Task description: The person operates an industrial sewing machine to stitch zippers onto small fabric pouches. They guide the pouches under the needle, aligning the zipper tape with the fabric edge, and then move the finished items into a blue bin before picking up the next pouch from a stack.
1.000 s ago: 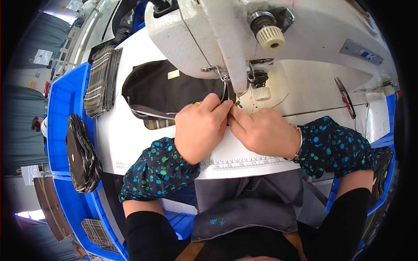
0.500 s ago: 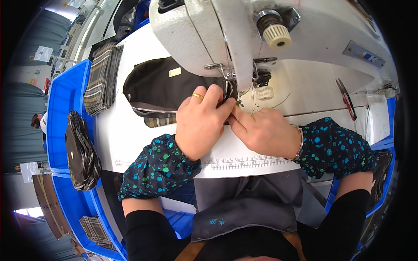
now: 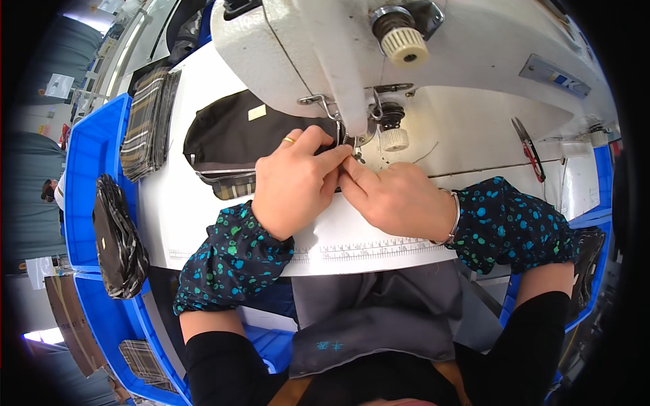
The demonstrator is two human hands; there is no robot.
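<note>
A dark fabric pouch (image 3: 227,139) with a pale label, a metal zipper (image 3: 227,170) and a plaid strip along its near side lies on the white table. Its right end sits under the needle area of a white sewing machine (image 3: 284,74). My left hand (image 3: 298,172) is closed on that end, thumb and fingers pinched beside the zipper teeth. Fingertip to fingertip with it, my right hand (image 3: 399,199) pinches the same edge from the right. The fingertips cover the exact bit of fabric held.
Stacked plaid fabric pieces (image 3: 147,125) lie at the table's left. Blue bins (image 3: 84,203) stand beyond it, with a bundle of dark pouches (image 3: 118,237) over their edge. Red-handled scissors (image 3: 529,149) lie at the right. A printed ruler (image 3: 379,252) runs along the near edge.
The whole view has shifted slightly, so the machine and table appear further left. Both hands stay pinched together at the pouch's end, with the left fingers slightly re-set near the zipper.
</note>
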